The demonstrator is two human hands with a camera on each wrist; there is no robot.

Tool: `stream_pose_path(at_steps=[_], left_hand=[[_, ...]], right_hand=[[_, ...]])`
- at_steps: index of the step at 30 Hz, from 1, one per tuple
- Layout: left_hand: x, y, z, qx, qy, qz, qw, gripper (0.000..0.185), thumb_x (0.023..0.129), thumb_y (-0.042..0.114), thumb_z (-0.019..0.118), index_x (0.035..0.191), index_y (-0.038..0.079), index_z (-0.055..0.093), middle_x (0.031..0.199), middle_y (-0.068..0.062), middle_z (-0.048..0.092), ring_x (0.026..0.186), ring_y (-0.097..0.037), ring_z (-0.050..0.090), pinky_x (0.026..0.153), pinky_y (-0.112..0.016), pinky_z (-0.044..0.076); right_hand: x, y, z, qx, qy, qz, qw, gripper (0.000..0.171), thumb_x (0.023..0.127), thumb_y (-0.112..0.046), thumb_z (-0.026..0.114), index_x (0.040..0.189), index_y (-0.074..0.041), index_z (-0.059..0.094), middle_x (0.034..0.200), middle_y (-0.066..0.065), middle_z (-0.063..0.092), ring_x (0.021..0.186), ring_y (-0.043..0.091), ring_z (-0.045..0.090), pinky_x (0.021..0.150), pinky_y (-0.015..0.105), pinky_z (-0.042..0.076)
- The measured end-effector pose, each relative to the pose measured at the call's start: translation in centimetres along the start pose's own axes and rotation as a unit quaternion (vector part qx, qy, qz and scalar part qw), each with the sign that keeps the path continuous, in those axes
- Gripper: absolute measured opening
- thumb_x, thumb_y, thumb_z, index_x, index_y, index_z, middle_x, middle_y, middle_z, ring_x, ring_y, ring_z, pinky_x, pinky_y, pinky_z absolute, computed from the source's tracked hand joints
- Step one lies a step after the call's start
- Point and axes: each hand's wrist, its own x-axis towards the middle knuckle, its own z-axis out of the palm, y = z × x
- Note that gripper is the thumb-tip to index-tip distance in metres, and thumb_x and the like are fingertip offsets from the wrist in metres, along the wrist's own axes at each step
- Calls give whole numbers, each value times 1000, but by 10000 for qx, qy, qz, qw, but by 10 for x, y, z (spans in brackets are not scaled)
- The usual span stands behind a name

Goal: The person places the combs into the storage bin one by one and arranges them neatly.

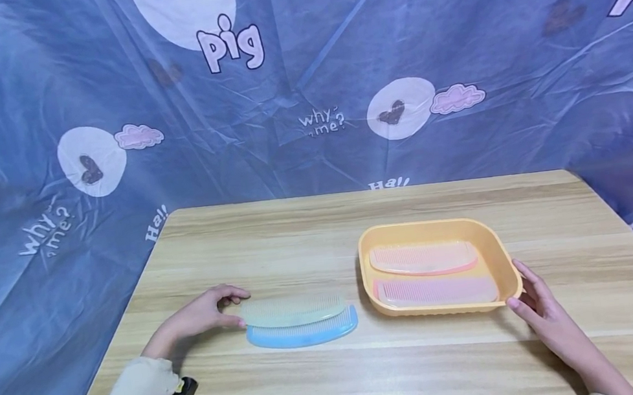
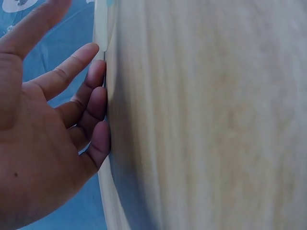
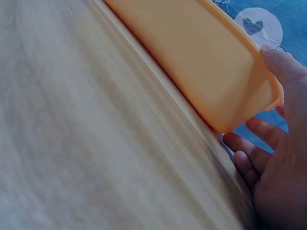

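Observation:
A pale green translucent comb (image 1: 294, 309) lies on the table, overlapping a blue comb (image 1: 303, 336) on its near side. At the green comb's left end is my left hand (image 1: 215, 310), thumb and fingers spread apart around that end; in the left wrist view the fingers look loosely extended beside the pale comb end (image 2: 101, 28). My right hand (image 1: 547, 314) holds the right end of a yellow-orange plastic basket (image 1: 432, 231), thumb on its rim. Inside the basket lie a pale pink comb (image 1: 423, 256) and a lilac comb (image 1: 435, 291), each with pink showing beneath.
The wooden table (image 1: 361, 381) has its far edge against a blue printed cloth (image 1: 300, 160), which also hangs along both sides. A black strap piece (image 1: 186, 389) sits at the left sleeve (image 1: 139, 393).

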Motion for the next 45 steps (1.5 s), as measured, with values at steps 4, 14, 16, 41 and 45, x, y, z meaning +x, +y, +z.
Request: stream_pose_path(at_steps=[4,14,16,41,45], left_hand=[[2,2,2,66,20,30,10000,59,79,33,79,127,6,59,112,-5,58,99,-16,49,83,-23,44],[6,0,5,-6,72,69,9999,55,77,27,81,122,5,61,106,-5,57,95,-16,47,81,-23,43],[6,-1,6,-2,92,91,9999,53,76,27,81,121,5,62,106,-5,57,95,-16,47,81,-23,43],[4,3,10,48,227,24,9997,47,74,23,83,113,6,64,104,-4,58,95,-16,49,82,-23,44],[4,6,10,-36,159,14,9999,47,74,20,82,113,3,62,104,-5,57,94,-17,49,82,-24,44]], right_hand=[[1,0,-1,-11,-8,-10,10000,70,94,13,43,154,-4,11,142,-29,33,120,-18,41,92,-1,33],[1,2,-3,-90,-20,31,10000,70,94,13,44,154,-4,11,142,-28,32,120,-18,41,91,-1,32],[1,2,-3,-36,-31,39,10000,71,94,13,44,154,-5,11,142,-28,33,120,-18,41,92,-1,32],[0,4,-3,-105,-46,63,9999,71,95,12,44,154,-5,10,144,-28,30,120,-20,39,92,-2,31],[-1,3,-3,-128,-8,26,9999,71,94,13,44,154,-5,11,141,-30,32,119,-20,41,91,-2,33]])
